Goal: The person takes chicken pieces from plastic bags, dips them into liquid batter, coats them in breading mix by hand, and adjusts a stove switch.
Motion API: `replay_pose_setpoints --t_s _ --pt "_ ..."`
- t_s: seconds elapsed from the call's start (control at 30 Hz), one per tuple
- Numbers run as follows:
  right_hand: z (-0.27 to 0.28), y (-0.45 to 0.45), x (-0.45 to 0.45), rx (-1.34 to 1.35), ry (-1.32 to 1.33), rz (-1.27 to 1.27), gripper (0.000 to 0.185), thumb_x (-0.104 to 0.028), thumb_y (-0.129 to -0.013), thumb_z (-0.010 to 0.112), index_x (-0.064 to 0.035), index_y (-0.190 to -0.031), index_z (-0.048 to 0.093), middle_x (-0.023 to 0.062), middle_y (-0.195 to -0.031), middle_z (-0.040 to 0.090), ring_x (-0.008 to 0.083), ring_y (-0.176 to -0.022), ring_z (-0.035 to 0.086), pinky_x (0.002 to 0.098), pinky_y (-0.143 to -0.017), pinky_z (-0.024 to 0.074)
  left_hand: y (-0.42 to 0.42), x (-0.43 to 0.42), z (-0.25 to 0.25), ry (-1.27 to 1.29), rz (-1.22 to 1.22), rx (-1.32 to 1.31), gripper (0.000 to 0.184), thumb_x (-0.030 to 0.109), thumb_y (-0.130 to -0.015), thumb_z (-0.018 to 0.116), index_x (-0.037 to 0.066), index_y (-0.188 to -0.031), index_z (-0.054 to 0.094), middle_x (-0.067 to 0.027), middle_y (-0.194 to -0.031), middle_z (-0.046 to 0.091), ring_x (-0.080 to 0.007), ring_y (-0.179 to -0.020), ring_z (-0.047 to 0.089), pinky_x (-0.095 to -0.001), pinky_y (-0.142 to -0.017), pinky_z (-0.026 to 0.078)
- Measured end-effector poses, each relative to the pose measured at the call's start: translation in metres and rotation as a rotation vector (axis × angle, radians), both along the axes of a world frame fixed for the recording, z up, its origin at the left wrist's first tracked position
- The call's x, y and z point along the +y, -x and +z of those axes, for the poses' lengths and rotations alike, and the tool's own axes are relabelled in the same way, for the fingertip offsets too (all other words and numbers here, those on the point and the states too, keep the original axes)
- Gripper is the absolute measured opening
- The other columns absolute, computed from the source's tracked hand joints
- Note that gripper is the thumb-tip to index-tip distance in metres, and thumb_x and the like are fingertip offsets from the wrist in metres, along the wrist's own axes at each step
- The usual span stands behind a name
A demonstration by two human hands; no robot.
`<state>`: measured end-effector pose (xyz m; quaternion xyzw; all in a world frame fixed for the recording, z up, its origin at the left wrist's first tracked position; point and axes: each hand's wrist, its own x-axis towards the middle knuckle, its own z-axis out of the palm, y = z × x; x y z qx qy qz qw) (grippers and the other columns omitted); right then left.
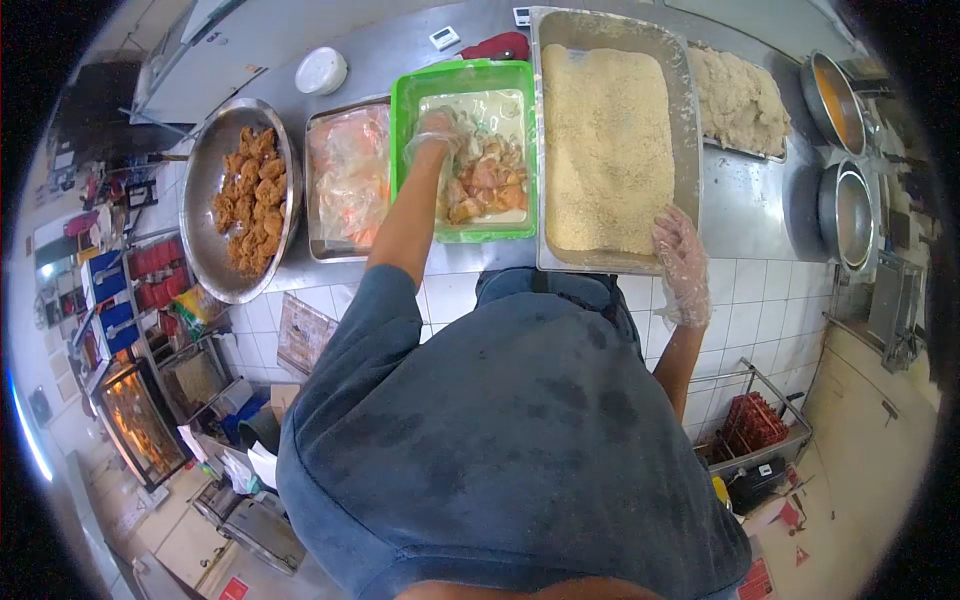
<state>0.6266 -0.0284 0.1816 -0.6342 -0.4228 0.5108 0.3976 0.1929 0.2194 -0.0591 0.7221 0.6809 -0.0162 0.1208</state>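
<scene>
My left hand, in a clear plastic glove, reaches into a green tub of milky liquid. Pieces of raw chicken lie in the liquid just beside it. Its fingers are blurred and partly sunk, so their grip is not readable. My right hand, gloved and dusted with flour, rests at the near right corner of a deep metal pan. Its fingers are stretched out over the rim, holding nothing. Pale breading flour fills most of the pan's floor.
Left of the tub are a tray of bagged orange-pink food and a steel bowl of fried chicken. A white lidded container stands behind. On the right are a dough-like mass on a tray and metal bowls.
</scene>
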Motion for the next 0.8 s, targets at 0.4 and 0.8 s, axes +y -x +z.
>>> replay_pose_setpoints --t_s 0.4,0.8 --pt "-0.027 0.023 0.024 0.028 0.007 0.263 0.051 -0.014 -0.090 0.065 -0.0053 -0.136 0.045 0.0116 -0.124 0.058 0.0196 -0.111 0.058 0.0324 -0.094 0.0472 -0.017 -0.041 0.082 -0.152 -0.053 -0.451 0.049 0.036 -0.078 0.069 0.006 -0.116 0.063 -0.0216 -0.112 0.065 -0.0384 -0.104 0.062 -0.0439 -0.091 0.048" --pt "-0.243 0.048 0.158 0.950 0.351 0.323 0.035 -0.021 -0.093 0.061 -0.0082 -0.126 0.056 0.0096 -0.116 0.065 0.0246 -0.101 0.065 0.0378 -0.090 0.0529 -0.027 -0.066 0.174 -0.356 0.133 -0.682 0.021 0.012 -0.075 0.066 0.008 -0.095 0.066 -0.0092 -0.076 0.063 -0.0196 -0.069 0.060 -0.0349 -0.064 0.047"
